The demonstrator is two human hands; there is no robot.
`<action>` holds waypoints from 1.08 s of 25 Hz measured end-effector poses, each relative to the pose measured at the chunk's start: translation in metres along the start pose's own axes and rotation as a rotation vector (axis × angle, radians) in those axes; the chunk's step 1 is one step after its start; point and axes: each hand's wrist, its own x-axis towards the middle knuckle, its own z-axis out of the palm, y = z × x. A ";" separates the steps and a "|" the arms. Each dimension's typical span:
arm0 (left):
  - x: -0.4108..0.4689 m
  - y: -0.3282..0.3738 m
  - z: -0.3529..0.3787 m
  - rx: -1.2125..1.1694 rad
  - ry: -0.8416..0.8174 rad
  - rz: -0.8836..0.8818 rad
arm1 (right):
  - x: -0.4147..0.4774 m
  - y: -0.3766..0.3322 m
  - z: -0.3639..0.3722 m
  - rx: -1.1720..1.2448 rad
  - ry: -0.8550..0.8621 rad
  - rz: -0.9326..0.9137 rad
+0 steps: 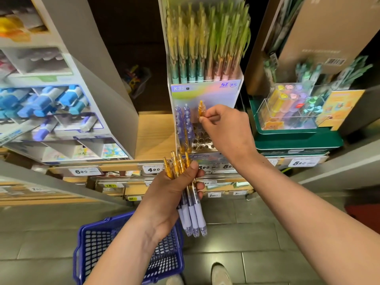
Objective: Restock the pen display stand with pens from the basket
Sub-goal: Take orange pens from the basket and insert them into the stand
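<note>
A clear tiered pen display stand [205, 93] stands on the shelf. Its upper tier is packed with yellow and green pens; its lower tier holds a few purple pens [184, 128] at the left beside several bare holes. My right hand [226, 130] pinches one orange-topped pen [201, 109] upright above those holes. My left hand [174, 194] grips a bundle of orange-topped, lilac-gripped pens [190, 202] below the stand. The blue mesh basket [98, 243] sits on the floor under my left forearm; its contents are hidden.
A white display of blue and purple items [51, 103] stands at the left. At the right, a clear box of colourful items [292, 108] sits on green tins. Price tags line the wooden shelf edge [123, 167]. A shoe [221, 274] shows on the tiled floor.
</note>
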 end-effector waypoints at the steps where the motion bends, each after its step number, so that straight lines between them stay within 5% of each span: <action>1: 0.000 0.001 0.002 0.003 -0.002 0.006 | -0.002 0.001 -0.002 0.000 -0.016 0.023; 6: 0.000 0.001 0.006 0.004 -0.028 0.025 | -0.022 0.013 -0.011 0.041 -0.100 0.082; 20: 0.002 -0.009 0.003 -0.016 -0.013 0.021 | -0.005 0.000 0.003 -0.056 0.038 -0.051; 24: 0.003 -0.010 -0.001 -0.034 -0.029 0.032 | -0.013 -0.003 -0.004 -0.039 -0.109 0.078; 27: 0.008 -0.007 -0.005 -0.043 -0.041 0.051 | -0.033 -0.003 -0.021 0.279 -0.459 0.234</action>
